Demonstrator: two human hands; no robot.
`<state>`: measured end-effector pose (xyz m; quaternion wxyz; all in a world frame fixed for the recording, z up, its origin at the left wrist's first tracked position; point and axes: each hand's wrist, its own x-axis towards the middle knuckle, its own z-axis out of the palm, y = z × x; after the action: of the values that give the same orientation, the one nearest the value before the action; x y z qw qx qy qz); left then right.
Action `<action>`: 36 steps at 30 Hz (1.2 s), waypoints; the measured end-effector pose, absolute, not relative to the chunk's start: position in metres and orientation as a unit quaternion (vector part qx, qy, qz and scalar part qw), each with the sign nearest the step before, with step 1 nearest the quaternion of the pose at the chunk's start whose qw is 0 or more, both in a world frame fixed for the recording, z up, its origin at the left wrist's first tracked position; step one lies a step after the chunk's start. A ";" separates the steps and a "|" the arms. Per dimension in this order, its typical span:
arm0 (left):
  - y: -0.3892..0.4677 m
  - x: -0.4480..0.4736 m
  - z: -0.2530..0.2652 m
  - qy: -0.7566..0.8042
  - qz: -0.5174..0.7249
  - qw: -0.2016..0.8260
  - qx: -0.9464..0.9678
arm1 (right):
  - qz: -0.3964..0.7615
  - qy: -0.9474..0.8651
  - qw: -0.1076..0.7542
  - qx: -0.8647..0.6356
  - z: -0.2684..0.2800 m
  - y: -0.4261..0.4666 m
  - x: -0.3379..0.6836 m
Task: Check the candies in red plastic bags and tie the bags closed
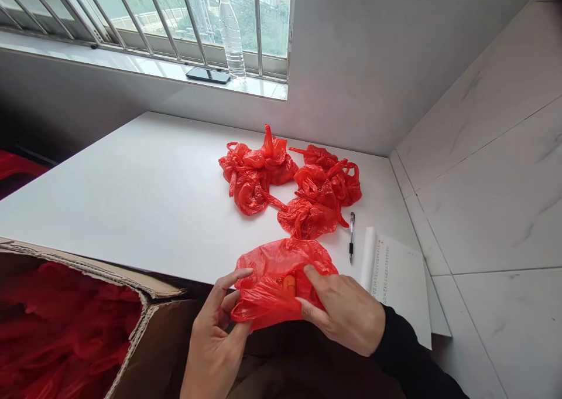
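Between my two hands, at the table's front edge, is a red plastic bag (281,252) with its mouth spread toward me. Through it shows a small orange-red item with yellowish marks (288,284), whose kind I cannot make out. My left hand (222,328) pinches the bag's left side between thumb and fingers. On the right side, my right hand (345,308) grips the bag, its fingers partly hidden in the plastic. Just beyond lie several knotted red plastic bags (309,217), bunched together on the white table (132,194).
A cardboard box (151,334) full of red plastic stands at the lower left. On the right lie a pen (352,238) and an open notebook (399,282) with writing. The windowsill holds a phone (208,75) and a water bottle (231,36). A tiled wall (496,211) bounds the right.
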<state>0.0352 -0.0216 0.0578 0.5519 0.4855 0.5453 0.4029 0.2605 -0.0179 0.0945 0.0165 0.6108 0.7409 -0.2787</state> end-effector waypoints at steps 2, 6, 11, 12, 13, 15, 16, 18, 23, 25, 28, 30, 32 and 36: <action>-0.021 0.033 0.061 0.535 0.404 0.565 0.481 | -0.281 0.714 -0.017 0.642 0.099 -0.016 0.263; -0.018 0.031 0.069 0.521 0.411 0.517 0.540 | -0.239 0.711 -0.101 0.654 0.090 -0.016 0.267; -0.018 0.038 0.070 0.533 0.377 0.464 0.598 | -0.160 0.761 -0.066 0.625 0.078 -0.016 0.270; -0.019 0.040 0.069 0.540 0.367 0.470 0.594 | -0.165 0.761 -0.033 0.626 0.079 -0.015 0.270; -0.019 0.042 0.067 0.550 0.361 0.474 0.585 | -0.175 0.761 -0.001 0.624 0.081 -0.013 0.270; -0.018 0.045 0.065 0.567 0.363 0.470 0.570 | -0.191 0.767 0.041 0.611 0.083 -0.009 0.270; -0.017 0.047 0.066 0.569 0.367 0.467 0.569 | -0.194 0.772 0.051 0.603 0.083 -0.007 0.269; -0.014 0.050 0.069 0.557 0.378 0.474 0.567 | -0.200 0.779 0.066 0.591 0.080 -0.005 0.268; -0.010 0.056 0.082 0.548 0.403 0.495 0.540 | -0.213 0.766 0.100 0.598 0.072 0.002 0.268; -0.011 0.055 0.084 0.566 0.405 0.493 0.522 | -0.206 0.758 0.098 0.612 0.073 0.006 0.269; -0.013 0.051 0.081 0.586 0.402 0.518 0.476 | -0.205 0.747 0.099 0.624 0.074 0.012 0.271; -0.014 0.048 0.079 0.569 0.404 0.559 0.448 | -0.210 0.742 0.099 0.629 0.073 0.014 0.271; -0.013 0.046 0.078 0.519 0.411 0.609 0.436 | -0.215 0.737 0.096 0.633 0.070 0.015 0.271; -0.010 0.055 0.086 0.484 0.414 0.628 0.448 | -0.209 0.730 0.072 0.646 0.066 0.015 0.271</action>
<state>0.0546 -0.0099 0.0859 0.6275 0.4478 0.4844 0.4135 0.2715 0.0152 0.0658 0.0724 0.6464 0.7302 -0.2090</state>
